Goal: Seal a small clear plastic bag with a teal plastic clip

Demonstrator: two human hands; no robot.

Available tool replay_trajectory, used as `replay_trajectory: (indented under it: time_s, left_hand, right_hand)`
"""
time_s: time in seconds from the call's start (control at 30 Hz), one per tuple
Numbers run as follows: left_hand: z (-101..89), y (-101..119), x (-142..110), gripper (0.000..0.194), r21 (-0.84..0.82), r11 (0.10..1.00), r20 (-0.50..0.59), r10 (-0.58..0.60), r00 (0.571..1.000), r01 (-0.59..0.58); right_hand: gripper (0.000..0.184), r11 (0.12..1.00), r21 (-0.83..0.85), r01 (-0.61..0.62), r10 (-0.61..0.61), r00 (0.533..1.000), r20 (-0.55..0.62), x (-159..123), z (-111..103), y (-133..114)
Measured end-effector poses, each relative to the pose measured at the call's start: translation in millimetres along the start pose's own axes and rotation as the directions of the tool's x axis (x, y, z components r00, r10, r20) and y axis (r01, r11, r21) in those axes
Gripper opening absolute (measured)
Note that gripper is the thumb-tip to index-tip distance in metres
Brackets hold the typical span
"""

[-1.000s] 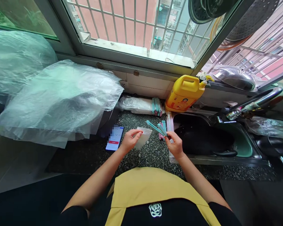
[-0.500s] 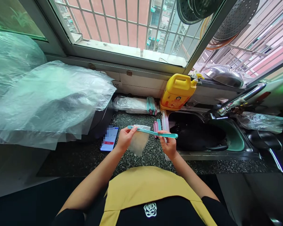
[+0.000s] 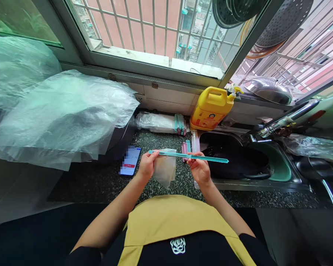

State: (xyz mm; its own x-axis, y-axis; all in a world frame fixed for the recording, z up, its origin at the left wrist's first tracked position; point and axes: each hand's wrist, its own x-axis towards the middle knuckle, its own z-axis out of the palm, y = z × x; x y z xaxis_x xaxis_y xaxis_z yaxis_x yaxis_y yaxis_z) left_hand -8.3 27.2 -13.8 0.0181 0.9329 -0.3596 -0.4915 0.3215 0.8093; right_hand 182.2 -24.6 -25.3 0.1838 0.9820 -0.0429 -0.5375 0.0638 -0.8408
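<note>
A long teal bag-sealing clip (image 3: pixel 211 159) is stretched nearly level between my hands, over the counter. My left hand (image 3: pixel 147 165) pinches its left end together with the top edge of a small translucent plastic bag (image 3: pixel 164 173). The bag hangs down from the clip beside my left fingers. Around the middle of the clip, my right hand (image 3: pixel 200 171) is closed with thumb and fingertips. The clip's right part sticks out past that hand, over the sink edge. Just behind it lie several pink and teal clips (image 3: pixel 185 147).
A phone (image 3: pixel 130 161) lies left of my left hand. Packed bags with clips (image 3: pixel 158 122) lie at the back by a yellow jug (image 3: pixel 212 108). The sink at right holds a black pan (image 3: pixel 238 162). Large plastic bags (image 3: pixel 69 114) bulge at the left.
The teal clip now reaches farther right beyond my right hand, so it looks longer. My right fingers are a little more spread. The left hand keeps its pinch at the left end.
</note>
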Motion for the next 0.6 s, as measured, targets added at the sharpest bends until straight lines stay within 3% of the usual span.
replay_trajectory:
  time_s: [0.1, 0.27, 0.47, 0.6]
  left_hand:
    - [-0.6, -1, -2, 0.030, -0.021, 1.000, -0.014, -0.013, 1.000, 0.013]
    - [-7.3, -1, -1, 0.030, 0.031, 0.998, 0.003, 0.049, 0.999, -0.049]
    - [-14.1, 2, 0, 0.038, 0.108, 0.988, 0.074, 0.100, 0.992, -0.108]
    - [-15.9, 6, -3, 0.042, 0.186, 0.970, 0.131, 0.136, 0.982, -0.159]
  right_hand:
    - [0.015, 1.000, -0.008, -0.018, 0.018, 1.000, 0.023, 0, 0, -2]
    - [0.016, 0.973, -0.227, -0.038, 0.061, 0.994, 0.096, 2, -4, -3]
    - [0.016, 0.917, -0.397, 0.047, 0.056, 0.969, 0.243, 6, -9, -12]
    - [0.019, 0.893, -0.449, 0.034, 0.082, 0.968, 0.237, 5, -6, -15]
